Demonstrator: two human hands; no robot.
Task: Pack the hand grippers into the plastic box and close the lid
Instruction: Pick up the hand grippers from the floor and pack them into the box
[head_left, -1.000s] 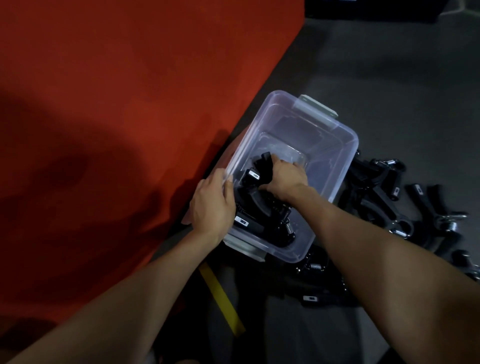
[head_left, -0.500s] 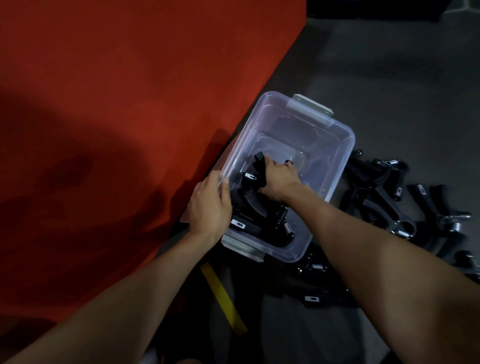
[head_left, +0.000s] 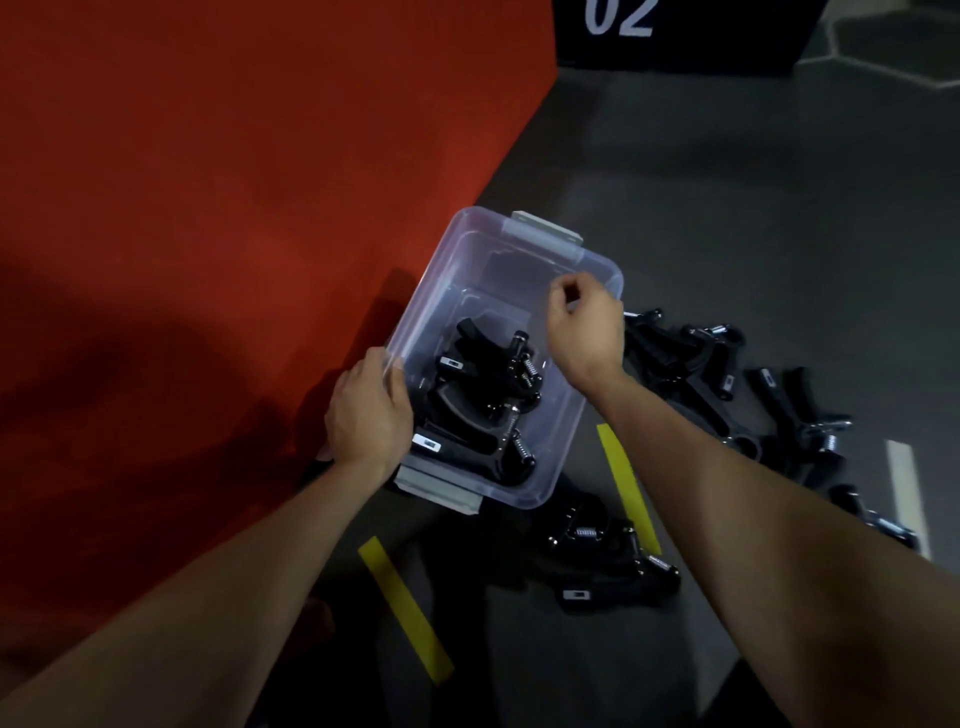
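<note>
Head view looks down on my two bare arms over a clear box (head_left: 587, 415) that sits on a grey floor (head_left: 727, 208), its left side against a red mat (head_left: 234, 208). My left hand (head_left: 369, 415) grips the box's left rim, thumb hooked over the edge and fingers down the outside wall. My right hand (head_left: 584, 325) hangs above the box's right side, fingers loosely curled with the thumb near the fingertips, and it holds nothing. Several black grippers (head_left: 483, 400) lie piled in the near half of the box, springs and white labels showing. The far half shows bare bottom. Grey latches stick out at the far and near ends of the box. More grippers (head_left: 691, 364) lie scattered on the floor right of the box, and another one (head_left: 602, 566) just in front of it. Yellow tape strips (head_left: 405, 608) mark the floor near my arms. A dark block (head_left: 675, 41) marked "02" stands at the top.
</note>
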